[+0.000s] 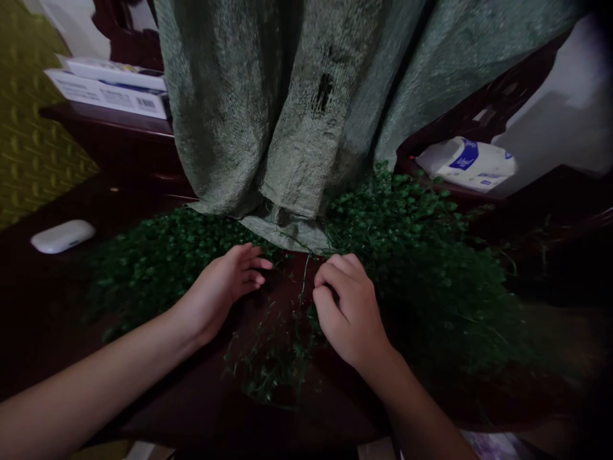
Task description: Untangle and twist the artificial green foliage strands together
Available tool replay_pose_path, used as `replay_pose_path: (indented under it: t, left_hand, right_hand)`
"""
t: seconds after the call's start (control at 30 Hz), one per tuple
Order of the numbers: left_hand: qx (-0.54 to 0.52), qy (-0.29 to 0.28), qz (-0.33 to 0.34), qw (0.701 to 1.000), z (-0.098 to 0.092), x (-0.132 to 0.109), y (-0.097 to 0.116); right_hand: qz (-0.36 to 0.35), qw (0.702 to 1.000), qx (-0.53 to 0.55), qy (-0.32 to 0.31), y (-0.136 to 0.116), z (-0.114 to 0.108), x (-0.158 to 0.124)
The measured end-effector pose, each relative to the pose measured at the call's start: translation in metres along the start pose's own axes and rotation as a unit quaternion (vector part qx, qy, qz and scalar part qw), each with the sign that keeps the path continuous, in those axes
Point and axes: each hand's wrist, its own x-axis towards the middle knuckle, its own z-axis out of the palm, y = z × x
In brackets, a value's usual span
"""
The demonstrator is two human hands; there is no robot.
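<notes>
My left hand [234, 275] hovers by a heap of leafy green sprigs [163, 255], its fingers apart and holding nothing. My right hand [347, 300] is closed, thumb against curled fingers, at the edge of a bigger heap of the same greens [431, 268]. Whatever it grips is hidden. A thin green stem [304, 278] runs just left of its fingertips. Between my forearms, loose sprigs [275, 364] lie scattered on the dark reddish table [191, 402]. A grey-green woven sack [301, 147] stands behind, its lower edge resting between the two heaps.
At the left lies a white earbud-type case [63, 236]. White boxes [110, 92] rest on a dark wooden ledge [119, 118] behind it. On the right, a white and blue tissue pack [472, 163] sits on another dark wooden surface. The sack has a torn hole [325, 89].
</notes>
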Motion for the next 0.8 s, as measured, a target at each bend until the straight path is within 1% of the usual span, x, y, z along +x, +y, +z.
replay_pose_path:
  t: [0.1, 0.23, 0.33, 0.4, 0.47, 0.5, 0.57, 0.6, 0.63, 0.67, 0.7, 0.77, 0.8]
  left_hand:
    - [0.068, 0.018, 0.065, 0.995, -0.001, -0.001, -0.002]
    - [0.122, 0.049, 0.123, 0.984, -0.003, -0.001, -0.002]
    - [0.151, 0.069, 0.183, 0.969, -0.004, -0.004, -0.003]
    - [0.17, 0.069, 0.227, 0.956, -0.003, -0.009, -0.002]
    - [0.198, 0.039, 0.282, 0.938, -0.003, -0.017, 0.001]
    - [0.22, 0.015, 0.316, 0.923, -0.002, -0.021, 0.002]
    - [0.272, -0.035, 0.397, 0.876, -0.001, -0.028, 0.003]
    - [0.298, -0.062, 0.429, 0.851, -0.001, -0.03, 0.003]
    - [0.319, -0.091, 0.446, 0.831, 0.0, -0.032, 0.002]
    - [0.334, -0.123, 0.447, 0.821, 0.001, -0.032, 0.0]
    - [0.342, -0.157, 0.436, 0.817, 0.001, -0.033, -0.003]
    - [0.343, -0.22, 0.403, 0.82, 0.003, -0.032, -0.008]
    - [0.341, -0.243, 0.393, 0.819, 0.003, -0.031, -0.011]
  right_hand:
    - [0.0, 1.0, 0.0, 0.0, 0.0, 0.001, 0.0]
    - [0.0, 1.0, 0.011, 0.003, 0.0, 0.001, -0.001]
    - [0.005, 1.0, 0.021, -0.001, 0.0, 0.0, -0.001]
    - [0.012, 1.0, 0.027, -0.006, 0.0, -0.001, -0.001]
    - [0.015, 0.999, 0.032, -0.015, -0.001, -0.002, -0.001]
    - [0.012, 0.999, 0.036, -0.021, -0.001, -0.002, -0.002]
    - [0.003, 0.998, 0.047, -0.038, -0.002, -0.004, -0.002]
    - [-0.003, 0.997, 0.056, -0.048, -0.002, -0.004, -0.002]
    - [-0.008, 0.996, 0.067, -0.058, -0.002, -0.005, -0.002]
    - [-0.012, 0.994, 0.079, -0.07, -0.002, -0.005, -0.002]
    - [-0.017, 0.992, 0.092, -0.082, -0.003, -0.006, -0.003]
    - [-0.031, 0.988, 0.116, -0.101, -0.002, -0.006, -0.003]
    - [-0.038, 0.986, 0.125, -0.106, -0.002, -0.005, -0.004]
